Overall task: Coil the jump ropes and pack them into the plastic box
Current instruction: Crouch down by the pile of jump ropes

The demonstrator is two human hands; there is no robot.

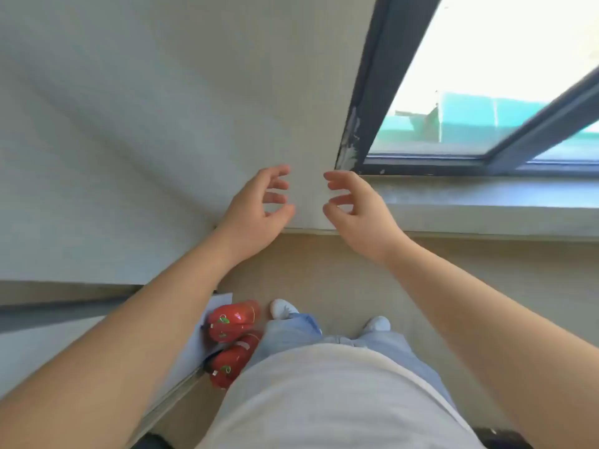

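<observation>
Red extinguishers [231,322] at 7 o'clock | left hand [251,213], right hand [359,213] at 12 o'clock, fingers loose, empty | ropes, box unseen; 0 visibly packed

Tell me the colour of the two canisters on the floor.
Both canisters are red with small green marks; the head view shows it.

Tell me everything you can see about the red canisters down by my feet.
Two glossy red canisters, probably fire extinguishers, sit close together on the floor beside the left shoe. Each carries small green and white labels. A pale sheet shows behind them. Blur hides print and fittings.
</observation>
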